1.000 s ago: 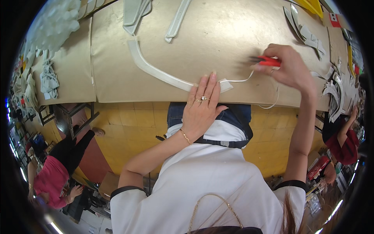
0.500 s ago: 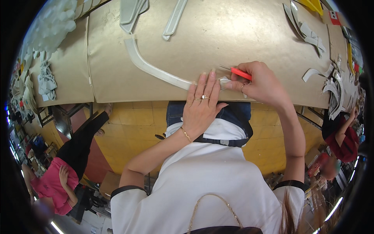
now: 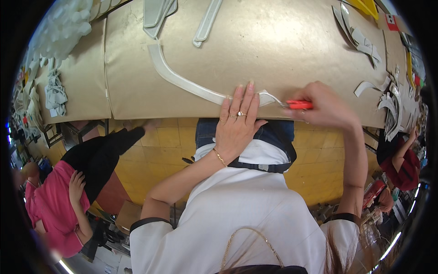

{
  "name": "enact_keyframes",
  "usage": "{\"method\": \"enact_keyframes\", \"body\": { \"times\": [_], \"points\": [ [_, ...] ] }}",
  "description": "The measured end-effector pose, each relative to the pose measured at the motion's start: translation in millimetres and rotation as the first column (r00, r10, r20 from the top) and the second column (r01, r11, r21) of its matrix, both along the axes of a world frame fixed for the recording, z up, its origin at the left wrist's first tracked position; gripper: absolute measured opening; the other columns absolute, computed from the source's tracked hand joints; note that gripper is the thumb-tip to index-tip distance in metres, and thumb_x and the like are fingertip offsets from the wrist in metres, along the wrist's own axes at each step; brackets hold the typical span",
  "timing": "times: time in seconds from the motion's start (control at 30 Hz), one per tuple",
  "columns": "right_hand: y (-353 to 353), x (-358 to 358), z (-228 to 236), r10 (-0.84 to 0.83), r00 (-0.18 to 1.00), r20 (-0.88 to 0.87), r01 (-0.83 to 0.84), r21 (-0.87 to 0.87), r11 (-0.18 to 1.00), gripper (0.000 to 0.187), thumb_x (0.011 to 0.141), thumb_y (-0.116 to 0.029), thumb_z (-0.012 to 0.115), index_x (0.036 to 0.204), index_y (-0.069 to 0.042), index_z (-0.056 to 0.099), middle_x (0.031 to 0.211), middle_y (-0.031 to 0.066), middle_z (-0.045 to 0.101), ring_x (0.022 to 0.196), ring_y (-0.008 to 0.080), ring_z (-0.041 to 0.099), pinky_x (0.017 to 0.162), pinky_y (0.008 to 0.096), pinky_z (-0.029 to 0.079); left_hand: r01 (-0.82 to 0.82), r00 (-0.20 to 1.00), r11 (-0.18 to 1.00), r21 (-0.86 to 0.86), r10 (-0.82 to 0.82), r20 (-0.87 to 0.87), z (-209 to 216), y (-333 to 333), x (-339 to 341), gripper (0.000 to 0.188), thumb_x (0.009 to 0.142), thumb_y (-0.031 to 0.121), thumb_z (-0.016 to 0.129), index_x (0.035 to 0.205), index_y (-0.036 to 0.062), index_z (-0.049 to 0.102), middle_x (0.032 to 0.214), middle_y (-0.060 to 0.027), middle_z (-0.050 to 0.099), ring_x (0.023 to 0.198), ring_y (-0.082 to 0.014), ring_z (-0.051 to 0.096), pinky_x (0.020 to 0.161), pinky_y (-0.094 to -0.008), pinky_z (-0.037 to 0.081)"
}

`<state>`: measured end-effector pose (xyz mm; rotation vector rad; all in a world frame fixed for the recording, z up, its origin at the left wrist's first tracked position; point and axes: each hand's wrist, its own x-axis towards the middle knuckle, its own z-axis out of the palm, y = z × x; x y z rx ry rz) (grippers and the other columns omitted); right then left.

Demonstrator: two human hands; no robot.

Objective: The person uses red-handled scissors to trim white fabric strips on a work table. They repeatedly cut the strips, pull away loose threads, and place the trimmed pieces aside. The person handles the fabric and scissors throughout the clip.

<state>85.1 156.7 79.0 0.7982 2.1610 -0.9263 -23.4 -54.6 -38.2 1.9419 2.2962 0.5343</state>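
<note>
a long curved grey strip (image 3: 182, 82) lies flat on the tan worktable (image 3: 283, 50), bending from its upper end down to the table's near edge. the left hand (image 3: 237, 125) presses on the strip's near end with fingers spread flat and released, grasping nothing, rings on two fingers and a thin bracelet at the wrist. just right of that hand, the right hand (image 3: 326, 107) is clenched around a red-handled tool (image 3: 299, 105) whose metal tip touches the strip's end at the table edge.

above the strip, further in on the table, lie more grey cut pieces (image 3: 157, 13) and a straight grey strip (image 3: 207, 23). far right of the strip, a heap of pale offcuts (image 3: 388, 100) sits near the table's right edge, with more grey pieces (image 3: 358, 34) above it. left of the strip, crumpled grey cloth (image 3: 54, 93) rests on the adjoining tabletop.

below the table edge the floor is yellow tile (image 3: 155, 155). a person in a pink top (image 3: 54, 205) is at lower left of the strip, and another in red (image 3: 404, 164) at far right.
</note>
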Motion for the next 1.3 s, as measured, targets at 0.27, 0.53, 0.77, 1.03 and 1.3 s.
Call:
{"method": "enact_keyframes", "body": {
  "times": [0.27, 0.53, 0.77, 1.03, 1.3],
  "points": [
    [27.6, 36.8, 8.6, -0.210, 0.904, -0.373, 0.325, 0.280, 0.903, 0.022, 0.078, -0.022, 0.079, 0.081, -0.002, 0.070, 0.063, 0.0139, 0.059, 0.059, 0.0280, 0.058, 0.056, 0.0353, 0.044, 0.000, 0.998, 0.998, 0.064, -0.004, 0.055, -3.1, 2.6, 3.4, 0.068, 0.079, 0.046, 0.073, 0.137, 0.0189, 0.051, 0.156, -0.0155, 0.034, 0.142, -0.0499, 0.026, 0.115, -0.0585, 0.016],
    [11.3, 46.7, 31.0, 0.010, 0.916, -0.401, -0.096, -0.195, 0.976, 0.028, 0.071, -0.022, 0.086, 0.084, -0.002, 0.070, 0.073, 0.0113, 0.066, 0.064, 0.0268, 0.062, 0.058, 0.0328, 0.046, -0.109, 0.991, 0.994, -0.022, 0.110, 0.077, 14.4, 14.1, 19.5, 0.068, 0.077, 0.049, 0.073, 0.140, 0.0318, 0.052, 0.157, -0.0211, 0.028, 0.137, -0.0592, 0.026, 0.110, -0.0662, 0.019],
    [-10.0, 12.7, -11.5, -0.402, 0.835, -0.375, 0.418, -0.041, 0.907, 0.042, 0.085, -0.040, 0.073, 0.085, 0.002, 0.069, 0.064, 0.0103, 0.060, 0.057, 0.0168, 0.049, 0.056, 0.0329, 0.041, -0.094, 0.983, 0.996, -0.011, 0.094, 0.155, 16.6, 14.5, 17.4, 0.061, 0.086, 0.052, 0.064, 0.140, 0.0250, 0.054, 0.159, -0.0212, 0.023, 0.141, -0.0594, 0.015, 0.112, -0.0671, 0.010],
    [-38.5, -6.1, -28.2, -0.638, 0.754, -0.154, 0.471, -0.550, 0.689, 0.038, 0.091, -0.034, 0.071, 0.083, 0.003, 0.069, 0.059, 0.0029, 0.057, 0.055, 0.0095, 0.052, 0.053, 0.0270, 0.041, -0.011, 0.959, 0.996, 0.094, -0.016, 0.284, 1.8, 1.7, 8.7, 0.057, 0.086, 0.042, 0.070, 0.134, 0.0157, 0.054, 0.160, -0.0218, 0.018, 0.144, -0.0544, 0.011, 0.111, -0.0688, 0.008],
    [-30.6, -5.4, -27.1, -0.616, 0.771, -0.161, 0.514, -0.413, 0.752, 0.037, 0.092, -0.033, 0.069, 0.084, 0.004, 0.069, 0.057, 0.0036, 0.056, 0.055, 0.0097, 0.054, 0.053, 0.0271, 0.041, -0.021, 0.949, 0.999, 0.032, 0.010, 0.315, 6.7, -1.4, 2.1, 0.066, 0.085, 0.035, 0.072, 0.137, 0.0034, 0.046, 0.157, -0.0217, 0.029, 0.146, -0.0382, 0.026, 0.116, -0.0550, 0.016]
  ]
}}
